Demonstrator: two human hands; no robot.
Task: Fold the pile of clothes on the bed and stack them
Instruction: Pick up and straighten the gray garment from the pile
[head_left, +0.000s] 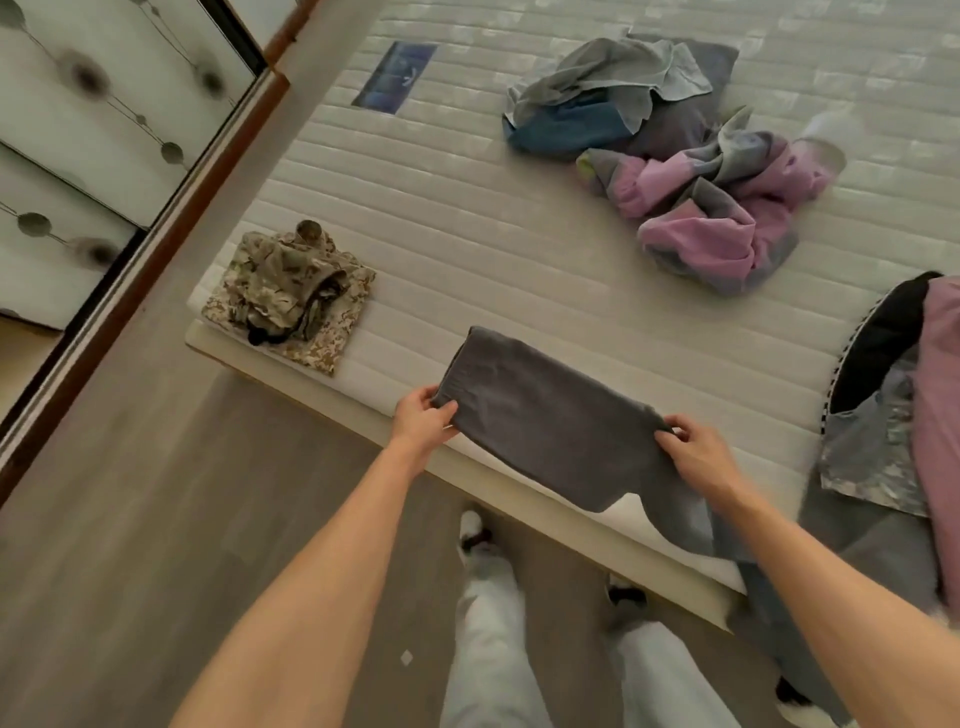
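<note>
Head view: left hand (422, 421) pinches left end of dark grey knit garment (545, 415), right hand (693, 454) pinches right end, fingers curled on cloth. Garment lies at near edge of white quilted bed (467, 218), one part drooping off. Folded camouflage stack (291, 296) left; unfolded pile (675, 150) far right. Advice: keep edges taut, level, fold squarely.

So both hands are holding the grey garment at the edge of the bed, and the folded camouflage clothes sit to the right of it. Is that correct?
Not quite. The head view shows the left hand and right hand gripping the grey garment at the edge of the bed, but the folded camouflage clothes sit to its left, near the bed's corner, not to its right.
</note>
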